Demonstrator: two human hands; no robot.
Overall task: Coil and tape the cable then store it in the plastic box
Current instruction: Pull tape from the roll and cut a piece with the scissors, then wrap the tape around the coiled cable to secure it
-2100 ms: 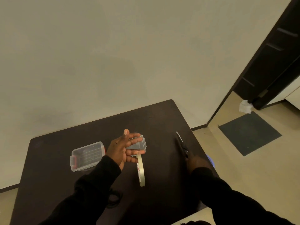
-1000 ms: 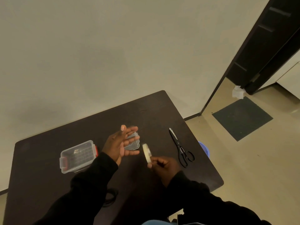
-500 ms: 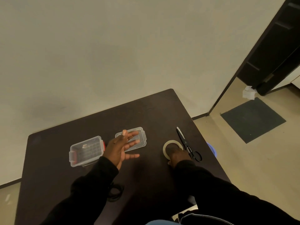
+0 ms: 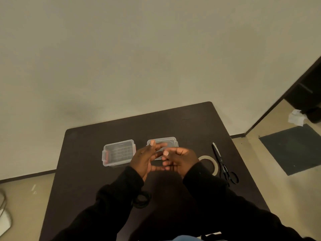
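Note:
The clear plastic box [image 4: 119, 154] with red latches stands open on the dark table [image 4: 83, 171]. Its clear lid [image 4: 171, 141] lies flat to the right of it, partly behind my hands. The coiled black cable [image 4: 142, 200] rests near the table's front, half hidden by my left sleeve. A roll of tape [image 4: 211, 162] lies flat right of my hands. My left hand [image 4: 145, 160] is raised with fingers extended. My right hand [image 4: 180, 160] is curled, its fingertips meeting the left fingers. I cannot make out whether anything is pinched between them.
Black scissors [image 4: 223, 165] lie just right of the tape roll, near the table's right edge. A wall runs behind the table. To the right are a doorway, a dark floor mat [image 4: 293, 148] and crumpled paper [image 4: 296, 117].
My right hand set the tape roll down flat beside the scissors, let go of it and moved left to meet my left hand's fingers. The left hand stayed raised.

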